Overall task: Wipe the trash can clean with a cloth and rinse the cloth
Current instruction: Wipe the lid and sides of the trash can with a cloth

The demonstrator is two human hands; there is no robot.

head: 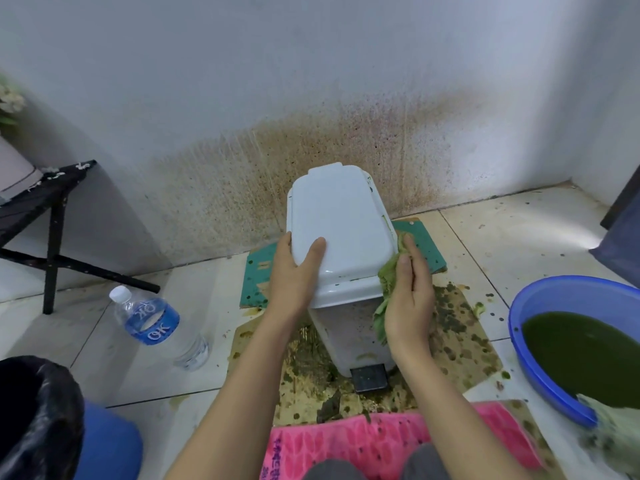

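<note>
**Hand and Finger State: Wiping of the Trash Can Side**

The left hand (pixel 294 275) is clasped on the near-left corner of the lid (pixel 341 223). The thumb is laid flat on the lid top and the remaining fingers (pixel 284 243) are wrapped down over the lid's left edge. The forearm is extended forward and slightly rightward.

The right hand (pixel 408 299) is held nearly flat, palm inward, with its fingers (pixel 412 249) straight and close together, pointing away from the person. A green cloth (pixel 387 277) is pressed between these fingers and the right wall of the trash can (pixel 346 336). The cloth hangs below the palm.

The trash can stands between the two sets of fingers, upright on stained cardboard (pixel 460 337) on the floor, its long axis vertical. The lid is closed, its length running toward the wall (pixel 311 81). The pedal (pixel 369 377) is directed toward the person, below the right wrist.

To the right of the right fingers, well apart, a blue basin (pixel 519 344) of dark green water is placed. A water bottle (pixel 156 323) lies left of the left fingers.
</note>
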